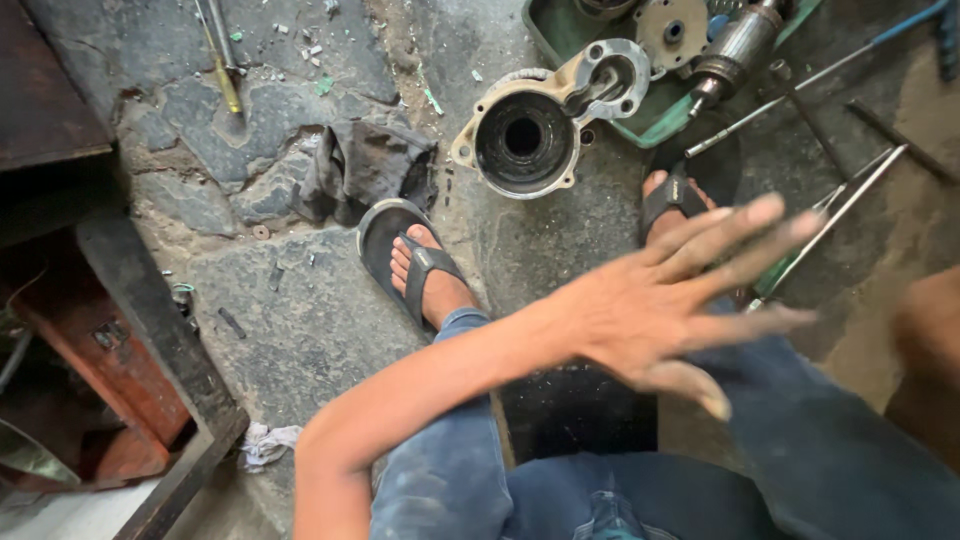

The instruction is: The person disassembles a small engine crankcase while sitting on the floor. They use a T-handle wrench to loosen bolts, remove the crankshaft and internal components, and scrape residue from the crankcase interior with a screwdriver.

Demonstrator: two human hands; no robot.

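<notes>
I am looking down at a stone floor (300, 330) between my knees. At the far left a rusty red metal frame (130, 330) is standing, and a yellow-handled screwdriver (222, 70) is lying up by the top edge. A dark greasy rag (365, 165) is sitting crumpled just above my sandalled foot (420, 265).

Right of the rag, a round metal housing (540, 125) is lying on the floor, pale and grimy, with a dark open bore facing up and a smaller ringed lug at its upper right. It is leaning against the rim of a green tray (640, 125) that is holding other machine parts.

My left hand (670, 300) is crossing my lap, blurred, fingers spread wide and gripping nothing, hovering over my right knee and well apart from the housing. Beyond its fingertips, thin steel rods (840, 205) are lying slantwise on the floor. At the right edge a blurred brown shape, likely my right hand (925, 350), is showing; I cannot tell whether it is open or closed.
</notes>
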